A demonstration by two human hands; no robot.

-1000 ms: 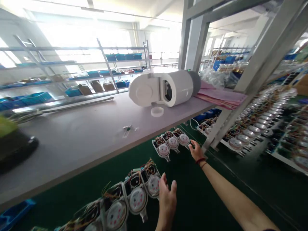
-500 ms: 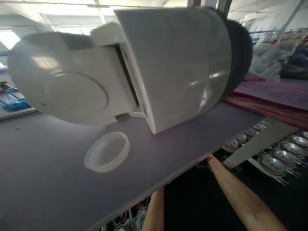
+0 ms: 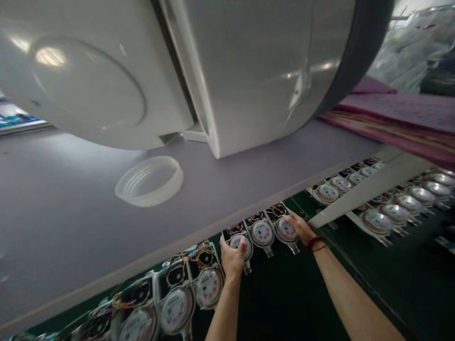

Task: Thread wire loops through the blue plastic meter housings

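Note:
Below the shelf, my left hand (image 3: 232, 258) grips the left end of a row of three meters, its thumb over the edge of the left meter (image 3: 241, 244). My right hand (image 3: 299, 227), with a red cord on the wrist, grips the opposite end at the right meter (image 3: 286, 229). Between them is the middle meter (image 3: 262, 233), pressed side by side with the others. Each has a round white dial with red marks, a pipe stub toward me and a dark wired compartment behind. The fingers under the row are hidden.
A grey shelf (image 3: 220, 194) overhangs the meters, bearing a large white machine housing (image 3: 263, 71) and a translucent ring-shaped cap (image 3: 151, 182). More meters (image 3: 177, 308) line the left; others stand right, beyond a slanted support (image 3: 373, 187). Pink stacked sheets (image 3: 398, 125) lie at the right.
My view has tilted down and closer. Both hands, mostly hidden under the shelf edge before, now show with a row of three meters between them, drawn out toward me.

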